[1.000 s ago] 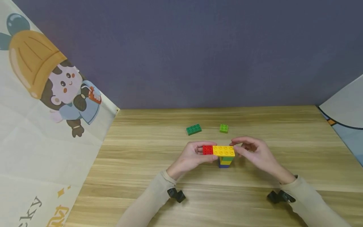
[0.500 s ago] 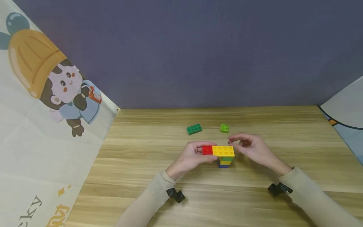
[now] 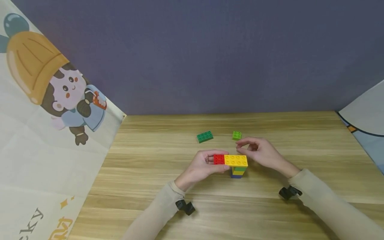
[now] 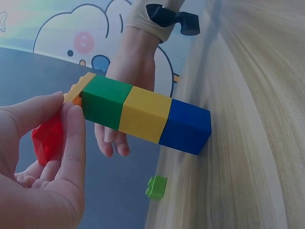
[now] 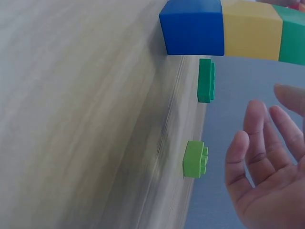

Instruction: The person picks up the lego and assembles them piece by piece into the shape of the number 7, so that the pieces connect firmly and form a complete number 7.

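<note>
My left hand (image 3: 205, 166) pinches the long yellow brick (image 3: 236, 160) near its left end, thumb in front and fingers behind. A red brick (image 3: 219, 159) continues the row leftward, partly covered by that hand. Under the yellow brick's right part stands a column: green (image 4: 107, 101), yellow (image 4: 145, 114) and, at the bottom on the table, blue (image 4: 187, 127). My right hand (image 3: 259, 152) hovers behind and right of the column, fingers loosely bent with nothing between them. Closest beyond its fingertips lies a small lime-green brick (image 3: 236, 135).
A longer dark green brick (image 3: 205, 137) lies on the wooden table (image 3: 156, 146), left of the lime-green one. Behind the table rises a dark blue-grey panel (image 3: 210, 60). A sheet with a cartoon figure (image 3: 70, 86) hangs at the left.
My right hand has drawn away from the yellow brick's right end, moving back and left toward the lime-green brick. The left hand and the built bricks stay nearly in place.
</note>
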The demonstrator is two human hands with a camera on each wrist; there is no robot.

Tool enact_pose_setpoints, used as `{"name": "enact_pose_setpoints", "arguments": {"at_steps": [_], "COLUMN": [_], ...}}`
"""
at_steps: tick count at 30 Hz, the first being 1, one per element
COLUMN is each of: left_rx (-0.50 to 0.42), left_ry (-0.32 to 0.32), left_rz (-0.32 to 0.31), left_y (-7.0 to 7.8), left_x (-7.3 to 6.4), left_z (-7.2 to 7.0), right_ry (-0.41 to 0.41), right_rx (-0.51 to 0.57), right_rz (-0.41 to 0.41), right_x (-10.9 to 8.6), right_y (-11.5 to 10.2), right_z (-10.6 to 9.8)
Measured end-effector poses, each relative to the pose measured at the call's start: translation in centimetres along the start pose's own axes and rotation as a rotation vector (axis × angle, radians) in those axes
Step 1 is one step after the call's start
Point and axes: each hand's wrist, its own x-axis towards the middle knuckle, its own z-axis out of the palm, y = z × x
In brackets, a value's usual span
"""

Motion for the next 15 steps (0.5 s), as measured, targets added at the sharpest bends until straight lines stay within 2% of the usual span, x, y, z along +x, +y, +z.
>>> {"name": "enact_pose_setpoints", "arguments": {"at_steps": [5, 15], "left_rx": [0.012, 0.02], "left_ry": [0.005, -0.002], "left_rz": [0.008, 0.024], "left_y": [0.1, 0.1], "left_x": [-0.2, -0.4], "left_z": [0.0, 0.0], "right_ry": [-0.014, -0.05], "right_rx": [0.004, -0.035], "right_rz": [0.012, -0.015], "right_x": [0.9, 3.0], "right_y": [-0.4, -1.0], "right_z": [-0.3, -0.1]}}
